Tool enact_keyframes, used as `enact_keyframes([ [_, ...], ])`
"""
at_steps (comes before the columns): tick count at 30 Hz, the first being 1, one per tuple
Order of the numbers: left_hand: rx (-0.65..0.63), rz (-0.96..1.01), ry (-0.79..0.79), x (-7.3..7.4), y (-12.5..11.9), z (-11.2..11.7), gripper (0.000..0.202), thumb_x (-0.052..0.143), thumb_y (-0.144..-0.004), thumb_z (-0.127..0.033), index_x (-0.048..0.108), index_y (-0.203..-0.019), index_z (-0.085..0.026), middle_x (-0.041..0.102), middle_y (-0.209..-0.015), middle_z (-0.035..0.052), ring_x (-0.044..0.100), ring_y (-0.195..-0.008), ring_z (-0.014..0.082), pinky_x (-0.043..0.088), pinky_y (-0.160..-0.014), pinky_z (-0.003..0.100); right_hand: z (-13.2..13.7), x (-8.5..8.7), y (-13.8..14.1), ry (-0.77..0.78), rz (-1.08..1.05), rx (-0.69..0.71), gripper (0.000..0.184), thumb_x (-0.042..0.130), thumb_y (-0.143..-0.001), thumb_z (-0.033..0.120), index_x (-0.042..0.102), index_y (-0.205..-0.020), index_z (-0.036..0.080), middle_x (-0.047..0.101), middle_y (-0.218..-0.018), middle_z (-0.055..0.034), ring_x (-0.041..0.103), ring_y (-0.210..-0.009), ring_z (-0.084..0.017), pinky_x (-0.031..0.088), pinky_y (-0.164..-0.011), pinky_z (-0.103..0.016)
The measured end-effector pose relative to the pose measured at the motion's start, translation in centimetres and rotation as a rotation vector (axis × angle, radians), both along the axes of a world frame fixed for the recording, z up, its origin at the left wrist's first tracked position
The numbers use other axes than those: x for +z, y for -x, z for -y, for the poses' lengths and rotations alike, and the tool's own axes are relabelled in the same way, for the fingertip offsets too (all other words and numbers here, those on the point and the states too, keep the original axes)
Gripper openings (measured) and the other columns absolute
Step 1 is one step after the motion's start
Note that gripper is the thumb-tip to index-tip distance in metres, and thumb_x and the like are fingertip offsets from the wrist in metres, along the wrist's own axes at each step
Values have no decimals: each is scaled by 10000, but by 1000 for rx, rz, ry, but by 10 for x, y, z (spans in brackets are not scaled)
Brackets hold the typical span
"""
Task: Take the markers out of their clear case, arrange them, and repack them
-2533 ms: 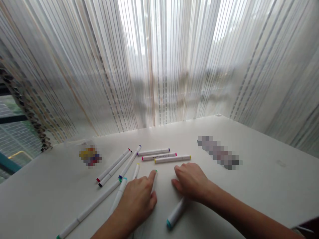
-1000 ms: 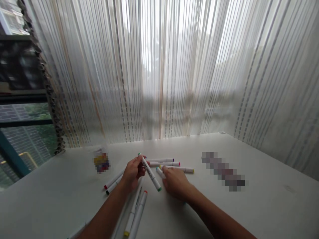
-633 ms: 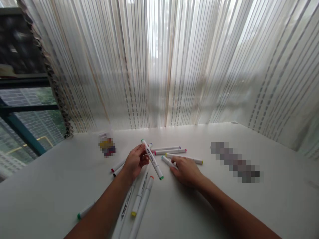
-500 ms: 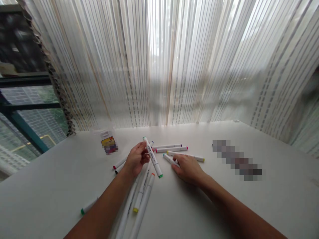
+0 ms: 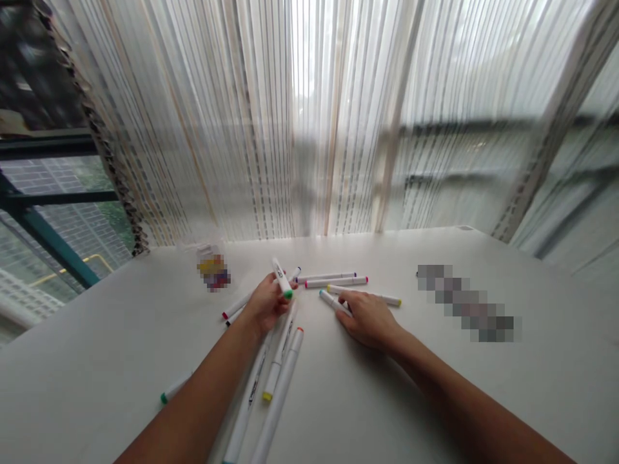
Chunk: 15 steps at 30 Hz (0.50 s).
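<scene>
My left hand (image 5: 267,303) is closed on a white marker with a green end (image 5: 282,278), held above the table and tilted toward me. On the tabletop, the fingers of my right hand (image 5: 370,317) are curled round a white marker with a teal end (image 5: 329,298). A yellow-ended marker (image 5: 384,298) lies just behind that hand. Farther back are a pink-ended marker (image 5: 336,281) and a purple-ended marker (image 5: 329,276). Below my left hand, an orange-ended marker (image 5: 285,380) and a shorter yellow-ended marker (image 5: 278,364) point toward me.
A pixelated packet (image 5: 213,269) lies at the back left of the white table (image 5: 387,406). A blurred long object (image 5: 464,303) is on the right. Another green-ended marker (image 5: 175,388) is partly under my left forearm. Striped sheer curtains (image 5: 309,129) hang behind the table.
The green-ended marker in my left hand has turned, so its green end now points more toward me and looks foreshortened. My right hand keeps its place on the teal-ended marker.
</scene>
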State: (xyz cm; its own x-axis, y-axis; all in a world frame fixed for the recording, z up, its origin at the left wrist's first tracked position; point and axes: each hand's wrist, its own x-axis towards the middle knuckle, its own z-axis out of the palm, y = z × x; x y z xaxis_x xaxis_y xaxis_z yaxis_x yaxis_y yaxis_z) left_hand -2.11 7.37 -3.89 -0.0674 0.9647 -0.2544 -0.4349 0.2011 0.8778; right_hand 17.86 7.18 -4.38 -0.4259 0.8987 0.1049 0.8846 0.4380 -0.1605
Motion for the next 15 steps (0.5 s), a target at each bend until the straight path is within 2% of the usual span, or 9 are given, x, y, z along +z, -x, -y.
enact_keyframes([
  [3,-125,66,7,7,-3,6,326,535,-620,-4,484,-895,-172,638,-825,26,511,-438,45,321,-344,101,1,0,3,-9,20,6,220,486,-856,248,593,-1021,149,643,-1005,-89,590,-937,-261,414,-766,-331],
  [6,-189,69,-42,11,-7,10,512,536,-631,-75,406,-1096,-245,636,-929,42,513,-471,54,325,-380,118,2,0,4,-14,33,13,220,480,-859,249,588,-1017,139,638,-1019,-98,587,-949,-268,420,-777,-342],
  [8,-167,-149,-116,11,-8,11,529,533,-681,-172,357,-1174,-250,621,-920,45,497,-476,56,324,-396,134,3,1,5,-23,39,16,216,474,-862,250,587,-1006,136,640,-1012,-97,591,-936,-270,427,-771,-347],
  [11,-99,-622,-225,8,-6,7,396,479,-734,-274,451,-1112,-158,594,-865,57,459,-468,63,324,-395,170,3,1,5,-32,63,19,212,471,-865,254,586,-999,136,642,-1006,-97,596,-925,-277,438,-761,-355],
  [13,-64,-817,-264,7,-3,-2,330,465,-750,-286,518,-1036,-129,589,-844,62,482,-505,86,361,-417,197,3,1,6,-30,81,16,202,472,-861,253,588,-976,135,644,-991,-99,601,-912,-279,444,-752,-354],
  [15,-37,-968,-299,10,-1,-22,290,486,-758,-274,564,-997,-129,603,-871,70,553,-622,129,445,-524,237,3,1,6,-34,89,16,188,470,-857,251,592,-944,137,648,-967,-98,605,-900,-275,447,-749,-349],
])
